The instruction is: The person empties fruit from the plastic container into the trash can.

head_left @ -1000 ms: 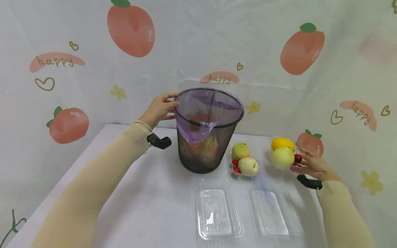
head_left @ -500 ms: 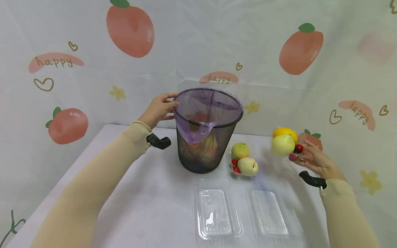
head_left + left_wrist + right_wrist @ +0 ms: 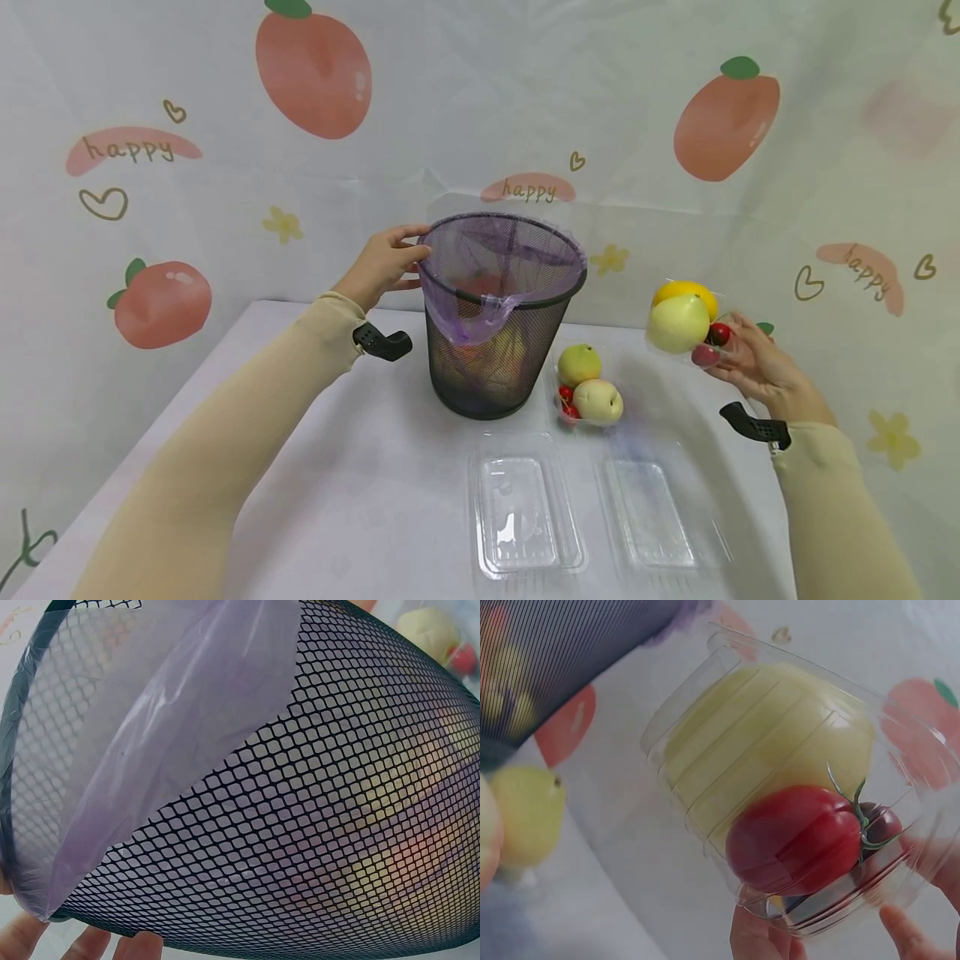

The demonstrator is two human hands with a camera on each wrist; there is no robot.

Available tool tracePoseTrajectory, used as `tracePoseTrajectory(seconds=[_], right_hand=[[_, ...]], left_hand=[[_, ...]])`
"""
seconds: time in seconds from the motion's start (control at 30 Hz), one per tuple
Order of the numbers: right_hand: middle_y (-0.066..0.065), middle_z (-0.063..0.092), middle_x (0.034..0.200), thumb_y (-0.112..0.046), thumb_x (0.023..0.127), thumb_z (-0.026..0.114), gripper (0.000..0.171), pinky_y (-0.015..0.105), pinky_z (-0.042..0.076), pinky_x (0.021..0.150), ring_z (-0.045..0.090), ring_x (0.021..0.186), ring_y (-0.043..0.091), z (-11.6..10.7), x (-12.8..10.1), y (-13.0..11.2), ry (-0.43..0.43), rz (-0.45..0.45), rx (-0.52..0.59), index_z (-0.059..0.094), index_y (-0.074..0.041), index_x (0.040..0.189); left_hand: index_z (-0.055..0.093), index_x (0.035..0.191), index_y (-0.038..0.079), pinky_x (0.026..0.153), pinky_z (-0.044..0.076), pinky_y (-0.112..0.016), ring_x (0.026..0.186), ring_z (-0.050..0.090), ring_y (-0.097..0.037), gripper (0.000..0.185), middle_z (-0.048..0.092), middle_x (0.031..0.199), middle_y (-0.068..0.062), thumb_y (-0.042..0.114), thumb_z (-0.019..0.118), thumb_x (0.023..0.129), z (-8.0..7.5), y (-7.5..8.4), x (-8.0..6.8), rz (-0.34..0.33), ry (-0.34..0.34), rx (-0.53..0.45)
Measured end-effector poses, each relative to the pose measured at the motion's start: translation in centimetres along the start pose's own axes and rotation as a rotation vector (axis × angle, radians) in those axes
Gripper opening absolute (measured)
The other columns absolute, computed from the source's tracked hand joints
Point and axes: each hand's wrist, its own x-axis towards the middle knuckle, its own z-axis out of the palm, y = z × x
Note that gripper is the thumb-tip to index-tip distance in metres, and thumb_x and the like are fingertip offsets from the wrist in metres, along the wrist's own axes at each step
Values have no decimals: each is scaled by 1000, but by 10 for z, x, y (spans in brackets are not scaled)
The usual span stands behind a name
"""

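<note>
black mesh bin (image 3: 498, 325) standing upright on the white table (image 3: 300, 467), lined with a purple bag (image 3: 480, 275) folded over the rim; some blurred fruit inside, seen through the mesh, kind not possible to tell. left hand (image 3: 382, 265) on the far left side of the rim, fingers curled over the edge and gripping it. in the left wrist view only fingertips (image 3: 86, 946) visible under the mesh.

clear fruit tray (image 3: 686, 329) held up in the air by the right hand (image 3: 753, 367), to the right of the bin and well apart from it, above the table. inside: a pale yellow-green fruit (image 3: 677, 323), an orange-yellow fruit (image 3: 686, 293) behind, and small red tomatoes (image 3: 718, 334) at the hand's end. fingers curled under and around the near end of the tray, pinching it. second clear tray (image 3: 588, 385) on the table just beside the bin, with two pale fruits and small red ones. two clear lids (image 3: 525, 517) (image 3: 660, 521) lying flat at the front, nothing in them.

compared with one second ago: held tray higher now and shifted a little toward the bin, no more resting at the table; left hand and bin unchanged.

held tray tilted, long axis running from the right hand toward the bin, far end raised and pointing up-left.
</note>
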Motion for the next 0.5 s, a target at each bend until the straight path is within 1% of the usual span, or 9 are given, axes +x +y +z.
tracePoseTrajectory(seconds=[0.03,0.07,0.13,0.17,0.23,0.27,0.37,0.43,0.5], right_hand=[[7,71,94,-18,105,39,21,50,58,79,69,82,27,4,0,-1,13,-3,-19,46,-23,124],[7,71,96,-18,105,38,33,50,58,79,69,84,27,7,0,-1,5,-1,-5,40,-32,135],[8,69,97,-16,105,38,56,52,58,79,68,86,28,13,1,-3,-7,5,39,18,-46,147],[9,68,98,-14,105,38,66,51,58,79,67,87,28,16,1,-4,-13,8,56,5,-50,149],[11,67,96,-12,104,38,78,51,58,78,68,87,28,23,2,-6,-26,7,78,-13,-53,147],[11,67,96,-12,104,38,79,51,58,77,67,85,27,27,2,-7,-31,-3,75,-15,-53,147],[10,68,91,-14,103,42,77,46,60,74,69,79,27,39,1,-10,4,-20,6,-9,-50,150],[12,65,91,-15,103,43,76,45,60,75,69,82,31,47,2,-14,15,-9,5,-5,-52,150],[14,64,95,-16,102,46,72,45,60,76,69,85,34,55,2,-17,35,5,15,6,-54,149]], left_hand=[[44,146,20,95,53,-39,91,53,-16,49,50,117,-4,18,54,98,0,0,0,1,0,0],[44,146,20,95,53,-39,91,53,-16,49,50,117,-4,18,54,98,0,0,0,1,0,-1],[44,146,20,96,53,-40,91,53,-16,49,49,117,-4,18,54,98,0,0,0,2,-1,-1],[43,146,20,96,53,-40,91,53,-16,49,49,117,-4,18,54,98,0,0,0,2,-1,0],[43,146,20,96,53,-40,92,52,-17,49,49,118,-4,18,54,98,0,0,0,2,1,1],[43,146,20,96,53,-40,93,52,-17,49,49,118,-5,18,54,98,0,0,0,2,1,3],[44,146,20,96,53,-40,93,52,-18,49,49,119,-5,18,54,98,0,0,1,1,4,1],[44,146,20,96,53,-40,93,52,-17,49,49,119,-4,18,54,98,0,0,1,1,5,-2],[44,146,20,96,53,-40,92,52,-17,49,49,118,-4,18,54,98,0,-1,1,2,4,-5]])
